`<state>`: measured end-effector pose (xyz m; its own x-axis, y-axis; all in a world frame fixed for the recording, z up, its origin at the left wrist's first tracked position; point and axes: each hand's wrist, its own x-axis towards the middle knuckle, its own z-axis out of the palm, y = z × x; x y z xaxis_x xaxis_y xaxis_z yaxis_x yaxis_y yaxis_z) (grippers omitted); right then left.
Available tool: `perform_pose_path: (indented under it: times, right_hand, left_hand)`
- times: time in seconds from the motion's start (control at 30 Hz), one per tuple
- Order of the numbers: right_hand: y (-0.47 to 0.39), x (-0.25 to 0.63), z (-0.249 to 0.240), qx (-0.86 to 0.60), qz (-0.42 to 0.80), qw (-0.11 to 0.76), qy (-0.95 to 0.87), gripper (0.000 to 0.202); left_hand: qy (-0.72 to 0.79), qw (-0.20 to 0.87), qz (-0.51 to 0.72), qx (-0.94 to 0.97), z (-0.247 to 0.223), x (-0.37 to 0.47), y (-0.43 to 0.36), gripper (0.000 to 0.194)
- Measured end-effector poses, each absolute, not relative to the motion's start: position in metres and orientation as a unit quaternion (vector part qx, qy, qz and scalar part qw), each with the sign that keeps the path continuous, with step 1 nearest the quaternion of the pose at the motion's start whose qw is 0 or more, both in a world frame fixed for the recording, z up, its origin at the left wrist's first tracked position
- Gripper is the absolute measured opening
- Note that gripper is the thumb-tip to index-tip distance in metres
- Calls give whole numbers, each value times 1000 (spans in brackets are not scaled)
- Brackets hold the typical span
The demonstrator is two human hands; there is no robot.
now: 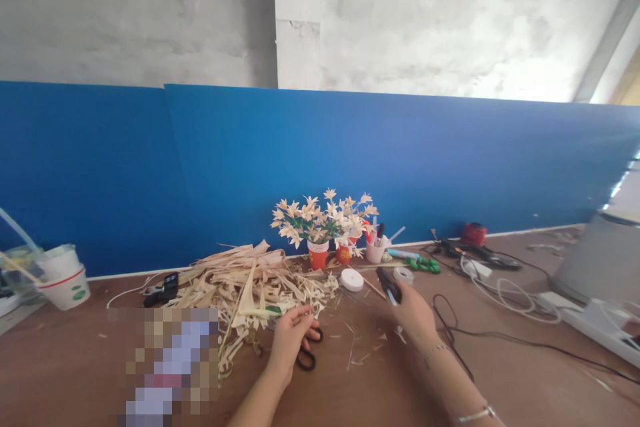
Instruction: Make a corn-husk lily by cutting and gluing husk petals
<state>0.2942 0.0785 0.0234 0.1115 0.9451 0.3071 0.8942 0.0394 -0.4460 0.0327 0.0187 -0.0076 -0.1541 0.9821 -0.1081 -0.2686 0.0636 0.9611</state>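
Note:
My left hand (293, 337) is over the front of the table with its thumb and fingers pinched together; whatever is between the fingertips is too small to make out. Black-handled scissors (306, 360) lie under and beside it, partly covered. Left of the fingertips spreads a heap of pale dried husk strips (235, 280), with a bit of green among them. My right hand (417, 313) is wrapped around a black tool that looks like a glue gun (389, 285). Near it lie a white tape roll (352, 279) and a clear tape roll (403, 274).
Pale flowers stand in red paper cups (318, 256) by the blue partition (350, 147). Beside them is a pink cup (375, 252) of tools. Dark and white cables (520, 307) and a power strip (600, 333) lie at right. White cups (65, 287) stand far left.

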Motion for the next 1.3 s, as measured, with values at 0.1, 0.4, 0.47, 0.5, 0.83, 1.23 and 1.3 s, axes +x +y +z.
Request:
perform_pose_path:
  times: [0.1, 0.4, 0.47, 0.5, 0.83, 1.23, 1.3]
  right_hand:
    - [69, 275, 32, -546, 65, 382, -743, 17]
    - [37, 204, 41, -325, 82, 292, -896, 14]
    - [39, 200, 33, -350, 81, 281, -890, 15]
    - [40, 200, 29, -367, 84, 283, -882, 15]
    - [42, 201, 15, -418, 93, 290, -856, 13]
    - [41, 199, 19, -447, 89, 272, -847, 10]
    - [42, 199, 19, -450, 90, 268, -847, 10]
  left_hand:
    - [517, 520, 580, 355, -7, 33, 20, 47]
    - [510, 492, 613, 349, -11, 29, 23, 33]
    - [509, 491, 613, 352, -11, 29, 23, 32]
    - [508, 492, 613, 353, -10, 29, 23, 32]
    - [512, 498, 597, 364, -8, 30, 21, 36]
    - [514, 501, 589, 371, -7, 30, 19, 33]
    - [515, 503, 588, 369, -7, 30, 19, 34]
